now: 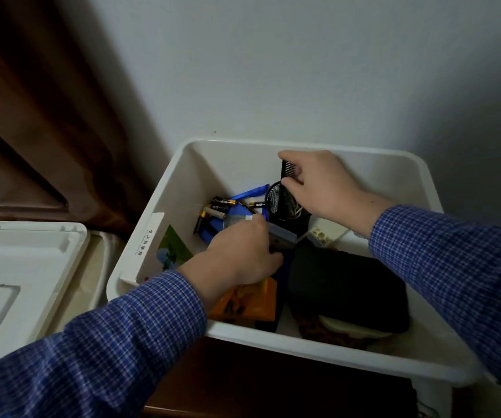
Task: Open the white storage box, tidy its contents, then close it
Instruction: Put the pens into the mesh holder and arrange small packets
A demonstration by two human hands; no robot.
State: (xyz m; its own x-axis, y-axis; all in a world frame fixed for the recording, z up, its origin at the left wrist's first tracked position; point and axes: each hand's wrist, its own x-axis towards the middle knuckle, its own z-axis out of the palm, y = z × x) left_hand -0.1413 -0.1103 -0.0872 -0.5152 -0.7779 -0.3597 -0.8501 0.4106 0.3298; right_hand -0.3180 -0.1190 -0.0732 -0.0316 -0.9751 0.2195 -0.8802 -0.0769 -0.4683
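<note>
Lid [17, 267] off, left of white storage box [303, 354]. Your right hand [321, 182] pinches black comb [288, 171]: lower it upright into mesh cup [285, 206]. Left hand [243, 251] grips a grey flat item; identity unclear.

the white storage box [152, 236] rests on a dark wooden surface [243, 384], its lid [17, 267] lying beside it.

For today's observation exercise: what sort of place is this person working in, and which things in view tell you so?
Probably a room in a home, perhaps a bedroom. A brown curtain hangs beside a plain wall, and the white storage box holds household odds and ends: batteries, a comb.
</note>
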